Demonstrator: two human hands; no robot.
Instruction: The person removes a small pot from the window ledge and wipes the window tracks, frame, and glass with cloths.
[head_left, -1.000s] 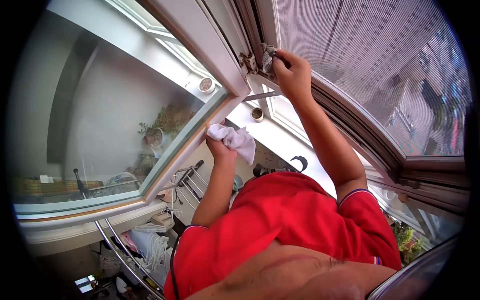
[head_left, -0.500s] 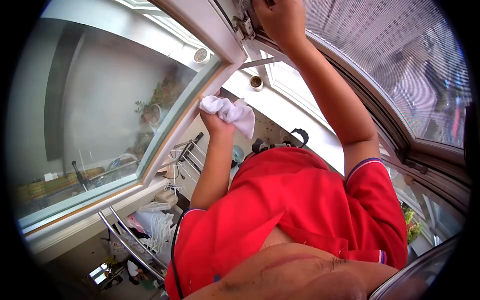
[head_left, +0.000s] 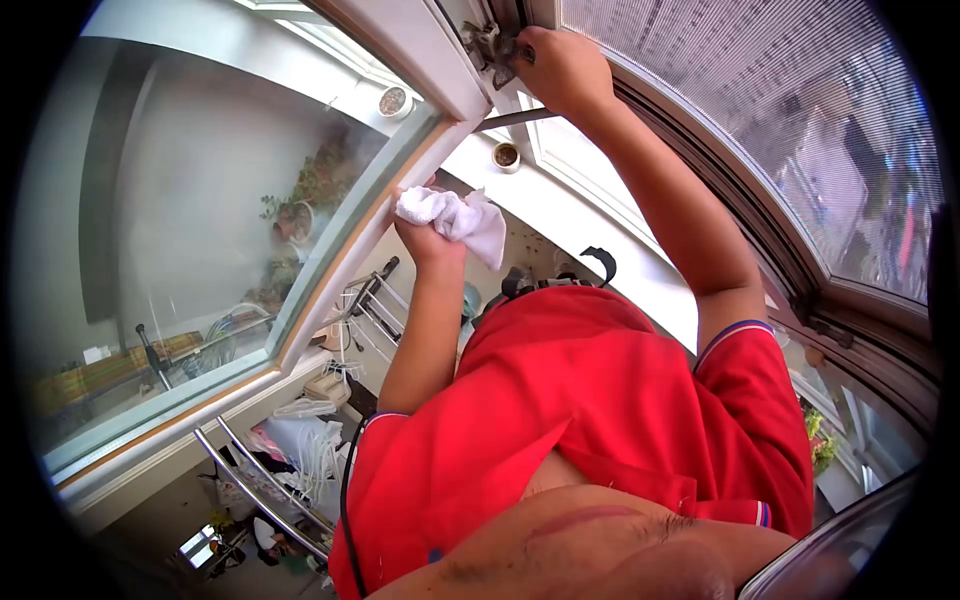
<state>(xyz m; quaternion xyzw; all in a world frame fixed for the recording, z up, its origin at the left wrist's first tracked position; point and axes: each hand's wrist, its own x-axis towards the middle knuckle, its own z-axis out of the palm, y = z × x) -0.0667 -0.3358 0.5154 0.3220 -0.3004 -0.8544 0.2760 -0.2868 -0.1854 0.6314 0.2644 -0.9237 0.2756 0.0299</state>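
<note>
My left hand [head_left: 428,243] is closed round a bunched white cloth [head_left: 462,216], whose loose end hangs to the right. This hand is against the edge of the open window sash [head_left: 345,255], its fingertips partly hidden behind the cloth. Up at the top, my right hand [head_left: 566,70] is closed beside a greyish metal fitting [head_left: 488,45] on the window frame. What its fingers grip there is too small and hidden to make out. A thin metal stay bar [head_left: 517,119] runs just below that hand.
A small plant pot [head_left: 506,156] stands on the white ledge [head_left: 570,215]. On the right is a brown-framed screen panel [head_left: 720,130]. Below left are metal rails [head_left: 262,480], plastic bags [head_left: 305,445] and a folded metal frame [head_left: 375,310].
My right hand has come down a little from the top edge, beside the metal fitting. The left hand with the cloth has barely shifted.
</note>
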